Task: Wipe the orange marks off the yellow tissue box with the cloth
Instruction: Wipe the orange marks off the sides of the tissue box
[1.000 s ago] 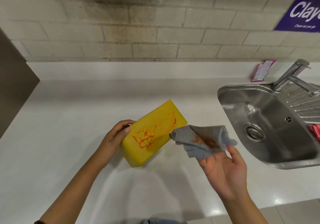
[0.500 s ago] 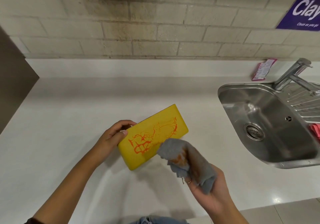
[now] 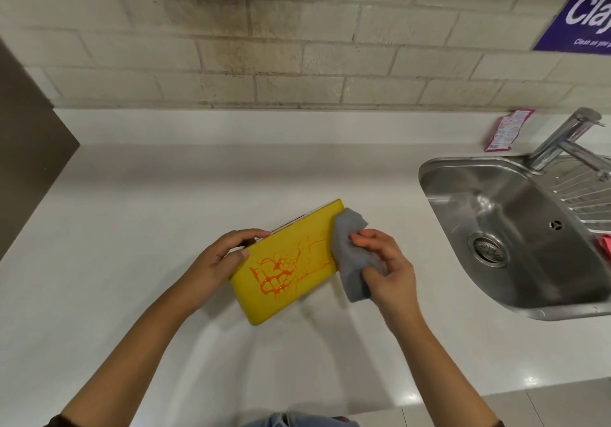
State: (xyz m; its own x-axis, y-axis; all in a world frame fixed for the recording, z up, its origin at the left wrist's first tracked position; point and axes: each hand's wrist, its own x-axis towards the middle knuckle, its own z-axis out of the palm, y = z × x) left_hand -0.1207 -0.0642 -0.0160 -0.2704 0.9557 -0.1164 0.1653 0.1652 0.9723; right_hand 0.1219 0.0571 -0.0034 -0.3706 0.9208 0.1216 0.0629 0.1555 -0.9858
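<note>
On the counter (image 3: 132, 261) between my hands, the box (image 3: 317, 228) tilts on edge, its long axis running from near-left to far-right. My left hand (image 3: 218, 261) grips its left end; my right hand (image 3: 390, 271), closed around the cloth (image 3: 350, 248), presses the right end, with the orange marks (image 3: 277, 271) leftward.

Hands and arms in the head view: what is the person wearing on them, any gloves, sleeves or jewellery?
No gloves: the left hand and the right hand are both bare, and both forearms are uncovered nearly to the bottom of the picture. A dark sleeve edge shows at the lower left corner, and another sleeve edge at the lower right. No ring, watch or bracelet is visible in this view.
</note>
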